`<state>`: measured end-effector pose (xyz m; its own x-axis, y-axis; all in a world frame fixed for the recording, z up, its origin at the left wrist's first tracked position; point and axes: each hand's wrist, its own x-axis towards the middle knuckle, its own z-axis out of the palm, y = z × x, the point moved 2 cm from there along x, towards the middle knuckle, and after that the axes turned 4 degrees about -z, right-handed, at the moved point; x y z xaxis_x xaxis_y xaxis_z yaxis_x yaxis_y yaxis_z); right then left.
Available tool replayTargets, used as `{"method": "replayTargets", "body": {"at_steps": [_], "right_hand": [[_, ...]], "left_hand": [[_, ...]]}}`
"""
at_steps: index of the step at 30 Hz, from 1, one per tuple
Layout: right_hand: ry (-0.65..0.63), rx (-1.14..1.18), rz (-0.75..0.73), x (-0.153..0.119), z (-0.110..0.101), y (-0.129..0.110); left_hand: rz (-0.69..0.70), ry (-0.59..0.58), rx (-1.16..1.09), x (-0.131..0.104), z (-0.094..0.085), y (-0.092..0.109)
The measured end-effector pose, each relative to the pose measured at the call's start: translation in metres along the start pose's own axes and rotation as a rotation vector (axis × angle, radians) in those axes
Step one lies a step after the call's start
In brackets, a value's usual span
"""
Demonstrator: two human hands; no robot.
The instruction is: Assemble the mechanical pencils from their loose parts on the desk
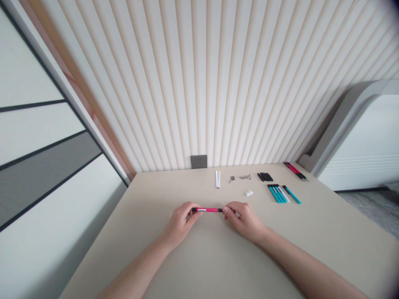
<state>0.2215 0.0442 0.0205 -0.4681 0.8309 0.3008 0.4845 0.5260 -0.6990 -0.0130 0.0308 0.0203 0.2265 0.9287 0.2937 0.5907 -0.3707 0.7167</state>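
Note:
A pink pen (pixel 212 210) with black ends lies crosswise between my two hands, just above the table. My left hand (pixel 182 220) pinches its black left end between thumb and fingers. On the other side, my right hand (pixel 241 218) is closed on the black part at the right end, whose tip my fingers hide. Beyond my hands lie white refill tubes (pixel 217 179), small metal springs (pixel 245 177), black grips (pixel 265 177) and little white parts (pixel 248 193). Farther right are several teal pen barrels (pixel 277 194) with black tops, a whitish one among them.
Two pink and black pens (pixel 295 171) rest at the table's back right corner. One teal barrel (pixel 292 194) lies apart from its row. Small grey pieces (pixel 232 179) sit near the refills. A ribbed wall with a socket (pixel 198 161) borders the table (pixel 199 257).

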Motion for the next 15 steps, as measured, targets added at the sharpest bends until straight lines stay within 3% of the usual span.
{"method": "replayTargets", "body": {"at_steps": [7, 15], "right_hand": [[0.041, 0.032, 0.017, 0.0003, 0.0000, -0.0009], [-0.033, -0.036, -0.006, 0.0003, 0.0026, -0.0006]], "left_hand": [[-0.070, -0.059, -0.071, -0.0015, -0.0006, 0.0011], [0.016, 0.059, -0.041, 0.0000, -0.0010, -0.0017]]}}
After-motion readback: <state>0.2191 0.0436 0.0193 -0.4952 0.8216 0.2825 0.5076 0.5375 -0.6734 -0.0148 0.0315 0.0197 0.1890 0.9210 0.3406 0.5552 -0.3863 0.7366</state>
